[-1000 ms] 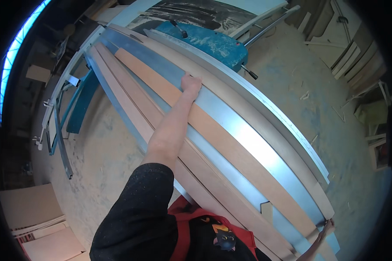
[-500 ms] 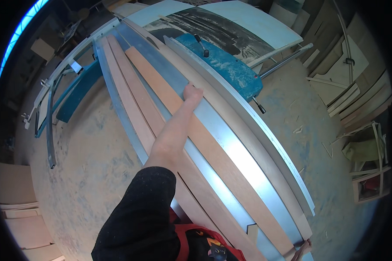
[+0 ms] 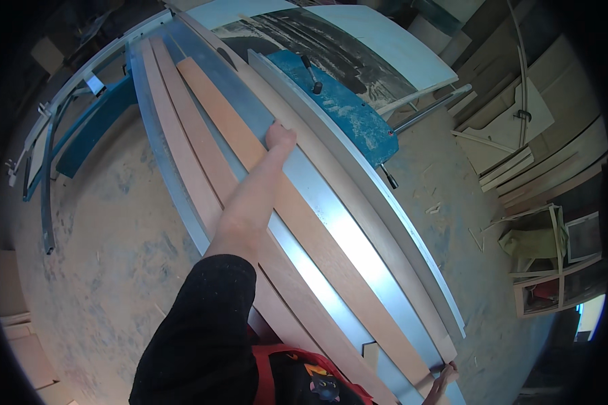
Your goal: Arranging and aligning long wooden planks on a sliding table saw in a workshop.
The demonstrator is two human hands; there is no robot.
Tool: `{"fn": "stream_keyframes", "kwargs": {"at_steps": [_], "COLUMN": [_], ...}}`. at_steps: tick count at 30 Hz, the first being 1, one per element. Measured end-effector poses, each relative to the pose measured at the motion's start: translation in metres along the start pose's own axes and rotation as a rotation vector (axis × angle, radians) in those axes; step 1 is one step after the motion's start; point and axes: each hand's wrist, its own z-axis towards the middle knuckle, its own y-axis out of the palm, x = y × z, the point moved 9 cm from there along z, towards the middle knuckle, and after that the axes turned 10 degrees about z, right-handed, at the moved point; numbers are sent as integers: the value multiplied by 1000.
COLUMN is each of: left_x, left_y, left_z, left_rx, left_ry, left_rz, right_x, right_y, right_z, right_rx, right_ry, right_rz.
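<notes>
A long pale wooden board (image 3: 358,196) lies on the metal table of a panel saw, alongside a straight metal fence (image 3: 392,209). My left hand (image 3: 281,136) is at the board's left edge about midway along it, its fingers curled against the wood. At the board's near end, my right hand (image 3: 444,379) grips the end with bent fingers, partly cut off by the lower edge of the view. Under my left forearm lies an orange-brown wooden strip (image 3: 317,250). Two pinkish wooden strips (image 3: 203,148) lie further left, side by side.
A dark curved saw part (image 3: 225,58) stands near the board's far end. The teal fence housing (image 3: 338,101) with black levers is right of the fence. A teal sliding-table frame (image 3: 94,128) juts out left. Board offcuts (image 3: 534,155) lean at the right.
The view has shifted, so the whole scene sits further left and slightly higher. Both hands stay at the same board, with no clear movement along the fence.
</notes>
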Motion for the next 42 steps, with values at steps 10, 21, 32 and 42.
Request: {"fn": "stream_keyframes", "kwargs": {"at_steps": [10,21,32,42], "left_x": [50,43,37,27], "left_y": [54,43,29,22], "left_z": [-194,-157,-122,-79], "left_rx": [-66,-30,13,-3], "left_ry": [-104,-85,-55,-55], "left_rz": [36,73,45,52], "right_x": [-20,-52,-66,-77], "right_y": [-12,35,74,107], "right_z": [9,-4,-16,-31], "right_rx": [37,-563,-660,-671], "right_ry": [-79,-80,-153,-183], "right_rz": [-66,-338,-444,-473]}}
